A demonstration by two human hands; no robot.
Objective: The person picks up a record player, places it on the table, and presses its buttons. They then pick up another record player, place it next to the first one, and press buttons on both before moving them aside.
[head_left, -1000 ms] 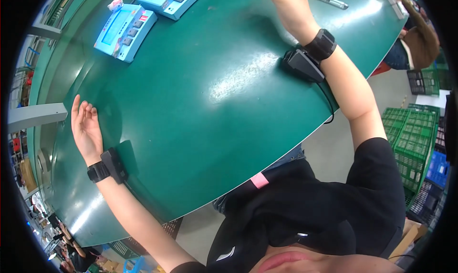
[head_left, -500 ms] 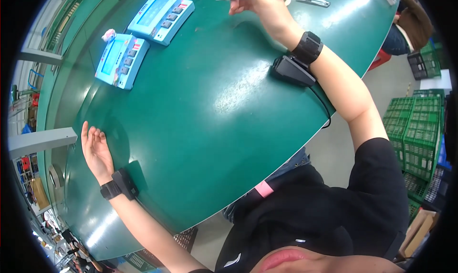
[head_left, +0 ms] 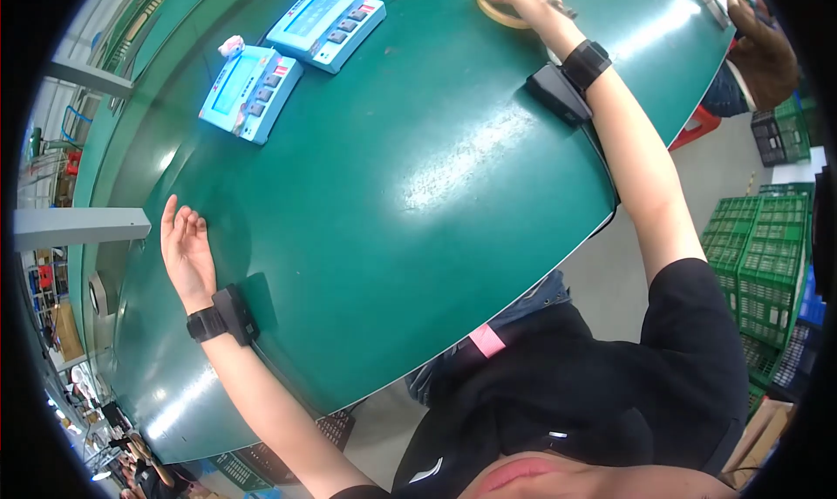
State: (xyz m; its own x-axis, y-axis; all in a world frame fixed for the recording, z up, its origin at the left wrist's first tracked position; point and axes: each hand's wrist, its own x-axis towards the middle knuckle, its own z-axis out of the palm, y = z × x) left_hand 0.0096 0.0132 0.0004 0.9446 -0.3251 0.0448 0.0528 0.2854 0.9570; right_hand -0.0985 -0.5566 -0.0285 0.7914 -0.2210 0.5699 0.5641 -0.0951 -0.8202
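Observation:
My left hand (head_left: 188,257) hangs over the left part of the green table (head_left: 349,237), palm turned up. Its fingers are apart and loosely curled, with nothing in them. At the far edge of the view my right hand (head_left: 539,9) is closed on a slim pen (head_left: 567,12), whose end juts out to the right; the fingers partly hide the rest. Just beside that hand lies a yellowish tape roll (head_left: 495,13), partly covered by the fingers. Each wrist carries a black strap with a black box.
Two light-blue devices with screens and dark buttons, a near one (head_left: 250,95) and a farther one (head_left: 328,26), stand at the far left; a small pink-white figurine (head_left: 231,47) sits by one. A grey post (head_left: 83,227) juts in at left. Green crates (head_left: 754,246) stack at right, near another person (head_left: 760,63).
My right hand has moved right with the pen, which now slants, and sits over the tape roll. My left hand holds its pose. The whole view has shifted slightly.

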